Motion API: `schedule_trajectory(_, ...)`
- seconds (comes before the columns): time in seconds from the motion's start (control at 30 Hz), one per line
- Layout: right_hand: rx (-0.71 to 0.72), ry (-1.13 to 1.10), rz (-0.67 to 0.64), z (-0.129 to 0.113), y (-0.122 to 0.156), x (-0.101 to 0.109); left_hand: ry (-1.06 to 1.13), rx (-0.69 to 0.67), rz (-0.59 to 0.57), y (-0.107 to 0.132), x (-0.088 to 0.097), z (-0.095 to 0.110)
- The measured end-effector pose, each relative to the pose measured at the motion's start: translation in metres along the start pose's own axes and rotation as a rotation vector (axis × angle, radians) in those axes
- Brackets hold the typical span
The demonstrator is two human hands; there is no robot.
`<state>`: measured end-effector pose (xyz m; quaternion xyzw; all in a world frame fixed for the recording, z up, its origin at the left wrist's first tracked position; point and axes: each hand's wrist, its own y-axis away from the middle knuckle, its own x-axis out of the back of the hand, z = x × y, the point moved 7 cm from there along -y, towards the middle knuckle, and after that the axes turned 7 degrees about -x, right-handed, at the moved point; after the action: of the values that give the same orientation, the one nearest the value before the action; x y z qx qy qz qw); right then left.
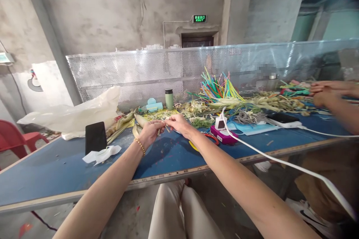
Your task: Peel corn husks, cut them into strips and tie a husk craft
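Note:
My left hand [151, 133], with a beaded bracelet at the wrist, is closed on a pale dried corn husk [139, 120], whose broad end sticks up and left past the fingers. My right hand [180, 124] meets it fingertip to fingertip in a pinch. A thin tan end of the husk pokes out below the joined fingertips; the rest of it is hidden by the fingers. Both hands are just above the blue table [165, 160]. Scissors with red and yellow handles [194, 145] lie partly behind my right forearm.
Husks [120, 129], a green bottle [169, 99] and colourful pipe cleaners [217, 87] line the back. A black phone [95, 137] and crumpled tissue [102, 154] lie left. Right are a purple power strip [223, 135], a white cable [260, 153] and another person's hands [327, 91].

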<state>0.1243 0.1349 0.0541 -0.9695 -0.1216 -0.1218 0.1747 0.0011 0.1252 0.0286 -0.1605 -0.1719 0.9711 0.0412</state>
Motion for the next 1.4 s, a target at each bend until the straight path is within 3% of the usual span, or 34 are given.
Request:
schedule_trajectory(0.3, 0.037, 0.221, 0.127, -0.002, -0.001, 0.005, -0.013, 0.025, -0.008, 0.003, -0.007, -0.001)
schedule_trajectory(0.5, -0.064, 0.029, -0.058, 0.006, -0.001, 0.000, -0.119, -0.056, -0.038, 0.004, -0.005, 0.003)
schedule_trajectory(0.57, -0.097, 0.034, -0.065, 0.009, 0.000, 0.000, -0.167, -0.061, -0.051, 0.003, -0.004, 0.002)
schedule_trajectory(0.73, -0.096, 0.150, -0.001, 0.011, 0.000, 0.001, -0.137, 0.022, -0.112, 0.003, -0.003, -0.005)
schedule_trajectory(0.9, -0.086, 0.305, 0.090, 0.012, -0.004, 0.001, -0.191, 0.015, -0.053, 0.000, 0.006, -0.009)
schedule_trajectory(1.07, 0.011, 0.415, 0.166, 0.004, -0.006, 0.003, -0.197, 0.030, -0.041, 0.000, 0.006, -0.009)
schedule_trajectory(1.4, 0.064, 0.393, 0.171, 0.004, -0.006, 0.003, -0.132, 0.132, -0.058, 0.004, 0.006, -0.010)
